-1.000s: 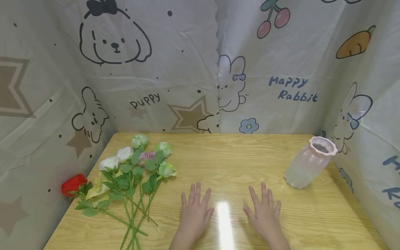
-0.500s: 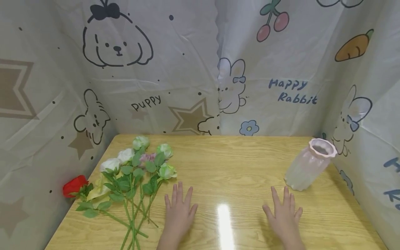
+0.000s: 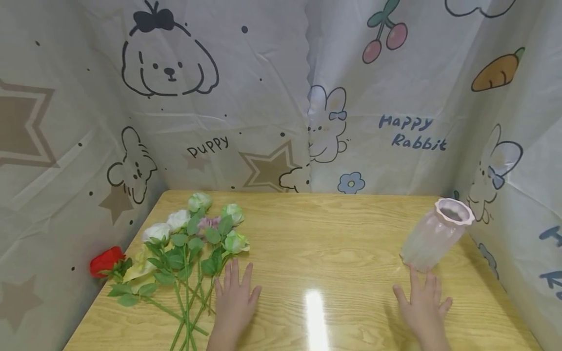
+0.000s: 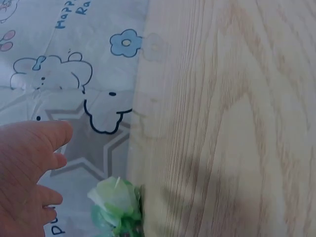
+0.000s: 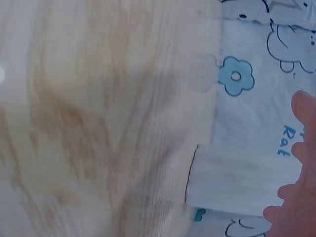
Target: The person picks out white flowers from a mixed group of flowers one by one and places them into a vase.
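My left hand [image 3: 235,297] is spread flat with straight fingers, beside the stems of the flower bunch. Green-white roses [image 3: 236,242] lie just beyond its fingertips; in the left wrist view one such rose [image 4: 116,202] shows below the hand [image 4: 29,173]. The bunch also has white roses [image 3: 156,232], a red rose [image 3: 107,262], a purple flower [image 3: 208,224] and a yellow flower [image 3: 139,265]. My right hand [image 3: 423,307], fingers extended, is just in front of the pink-and-white vase [image 3: 432,243]. Its fingertips reach the vase's base in the head view; contact cannot be told.
The wooden table [image 3: 325,229] has a bright light reflection [image 3: 317,317] between the hands. A patterned cloth [image 3: 263,112] hangs along the back and both sides. The vase stands near the right edge, and the red rose reaches past the left edge.
The hands have moved apart: the left one leftward to the flower stems, the right one rightward to the vase. The flowers and vase have stayed in place while the head view shifted slightly.
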Demonstrator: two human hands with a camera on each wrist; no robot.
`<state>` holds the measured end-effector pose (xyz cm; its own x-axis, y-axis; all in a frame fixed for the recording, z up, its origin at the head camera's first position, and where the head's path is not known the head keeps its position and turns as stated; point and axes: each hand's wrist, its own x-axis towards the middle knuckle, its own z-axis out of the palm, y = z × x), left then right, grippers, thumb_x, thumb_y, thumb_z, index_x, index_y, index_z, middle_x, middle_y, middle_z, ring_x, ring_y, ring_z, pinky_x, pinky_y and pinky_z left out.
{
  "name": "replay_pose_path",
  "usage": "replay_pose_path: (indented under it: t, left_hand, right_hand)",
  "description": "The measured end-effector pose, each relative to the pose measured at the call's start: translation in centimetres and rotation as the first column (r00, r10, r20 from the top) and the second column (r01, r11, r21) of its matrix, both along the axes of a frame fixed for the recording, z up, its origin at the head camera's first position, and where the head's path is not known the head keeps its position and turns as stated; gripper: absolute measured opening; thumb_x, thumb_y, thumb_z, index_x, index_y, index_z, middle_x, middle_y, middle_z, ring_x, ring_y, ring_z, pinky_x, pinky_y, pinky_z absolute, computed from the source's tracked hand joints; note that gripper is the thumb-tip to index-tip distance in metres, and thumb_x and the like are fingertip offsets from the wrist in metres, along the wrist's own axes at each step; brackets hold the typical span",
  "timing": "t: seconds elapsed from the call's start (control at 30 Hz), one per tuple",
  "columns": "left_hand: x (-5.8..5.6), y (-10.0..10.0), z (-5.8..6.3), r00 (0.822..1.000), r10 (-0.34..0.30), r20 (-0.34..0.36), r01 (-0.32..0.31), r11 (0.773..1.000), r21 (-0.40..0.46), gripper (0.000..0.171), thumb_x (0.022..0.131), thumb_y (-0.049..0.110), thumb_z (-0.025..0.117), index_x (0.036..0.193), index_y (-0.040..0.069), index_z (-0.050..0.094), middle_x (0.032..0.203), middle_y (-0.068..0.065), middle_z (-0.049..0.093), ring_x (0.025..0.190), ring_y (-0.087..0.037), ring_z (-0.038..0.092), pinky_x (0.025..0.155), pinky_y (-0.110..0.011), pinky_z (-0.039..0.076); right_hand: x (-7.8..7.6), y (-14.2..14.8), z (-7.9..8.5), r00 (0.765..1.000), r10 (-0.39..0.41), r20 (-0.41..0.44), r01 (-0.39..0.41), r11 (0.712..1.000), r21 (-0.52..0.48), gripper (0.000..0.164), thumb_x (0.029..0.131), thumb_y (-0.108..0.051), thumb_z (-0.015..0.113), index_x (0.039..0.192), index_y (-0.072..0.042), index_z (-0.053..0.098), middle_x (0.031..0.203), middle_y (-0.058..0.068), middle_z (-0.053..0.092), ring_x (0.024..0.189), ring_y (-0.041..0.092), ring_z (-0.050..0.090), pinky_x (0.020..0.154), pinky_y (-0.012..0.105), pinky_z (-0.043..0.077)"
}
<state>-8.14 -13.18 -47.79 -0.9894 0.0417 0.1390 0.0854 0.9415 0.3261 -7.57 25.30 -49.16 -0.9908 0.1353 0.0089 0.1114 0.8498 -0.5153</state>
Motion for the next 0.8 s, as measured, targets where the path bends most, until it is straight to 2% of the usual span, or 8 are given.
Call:
replay_pose_path:
  t: [0.2,0.37,0.63,0.8]
  left_hand:
    - [-0.1,-1.3,0.2,0.999,0.039,-0.011,-0.039,0.999,0.007,0.054,0.087,0.033,0.049,0.132,0.007,0.038,0.142,-0.030,0.024,0.131,-0.049,0.021,0.097,-0.073,0.020]
    - [-0.4,-2.6,0.4,0.998,0.066,0.011,-0.066,0.998,0.017,0.054,0.087,0.032,0.050,0.133,0.006,0.037,0.142,-0.032,0.022,0.131,-0.050,0.019,0.096,-0.075,0.018]
    - [-1.4,-6.1,0.6,0.989,0.117,0.087,-0.117,0.993,-0.009,0.058,0.089,0.034,0.045,0.136,0.005,0.030,0.144,-0.034,0.013,0.132,-0.051,0.009,0.098,-0.075,0.011]
    - [-2.0,-8.2,0.9,0.974,0.157,0.165,-0.158,0.987,-0.008,0.060,0.090,0.037,0.040,0.137,0.003,0.025,0.144,-0.036,0.008,0.132,-0.053,0.003,0.098,-0.075,0.007]
  right_hand:
    - [-0.1,1.7,0.4,0.999,-0.052,0.010,0.052,0.999,0.000,0.071,0.092,-0.047,0.030,0.142,-0.008,-0.001,0.143,0.033,-0.019,0.125,0.062,-0.012,0.081,0.084,-0.007]
    - [-0.2,2.9,0.8,0.996,-0.085,0.016,0.086,0.996,-0.007,0.073,0.091,-0.048,0.028,0.141,-0.009,-0.008,0.141,0.032,-0.024,0.124,0.060,-0.017,0.081,0.083,-0.009]
    - [-0.9,4.2,1.0,0.994,-0.109,0.010,0.109,0.994,-0.002,0.079,0.091,-0.049,0.028,0.138,-0.004,-0.016,0.141,0.028,-0.028,0.124,0.059,-0.016,0.084,0.081,-0.010]
    - [-1.6,4.9,1.3,0.994,-0.110,0.021,0.110,0.994,0.004,0.082,0.091,-0.050,0.029,0.137,-0.002,-0.020,0.140,0.028,-0.029,0.126,0.057,-0.016,0.083,0.082,-0.009]
